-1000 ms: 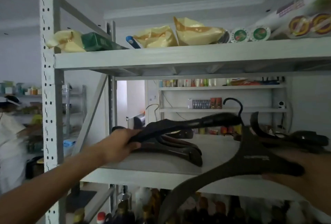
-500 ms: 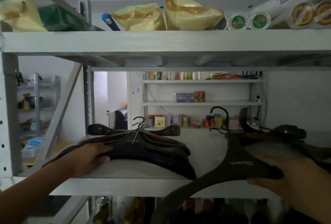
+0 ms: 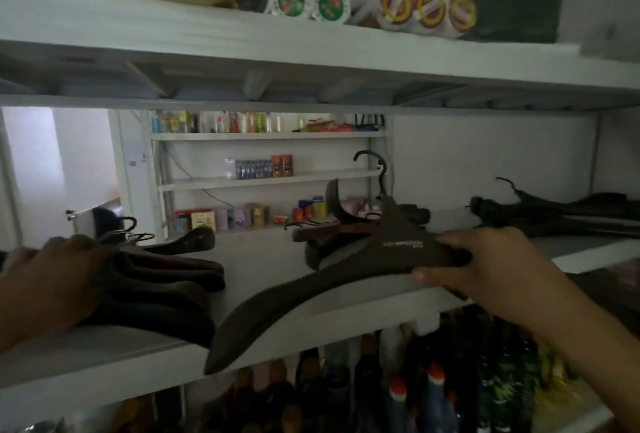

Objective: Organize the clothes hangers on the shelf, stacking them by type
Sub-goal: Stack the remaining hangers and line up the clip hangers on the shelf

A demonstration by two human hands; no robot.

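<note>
A stack of dark, broad hangers lies on the white shelf at the left. My left hand rests on top of that stack, fingers spread over it. My right hand grips one arm of a large dark hanger with pale lettering; its other arm juts out past the shelf's front edge. Behind this hanger lie a few brown wooden hangers. Another pile of black hangers sits at the far right of the shelf.
The upper shelf carries yellow bags, taped rolls and a dark green box. Bottles stand on the level below. A back wall shelf holds small boxes and bottles.
The view has swung right and drawn closer. My left hand has settled the hanger onto the left stack and stays on it. My right hand still holds the large dark hanger.
</note>
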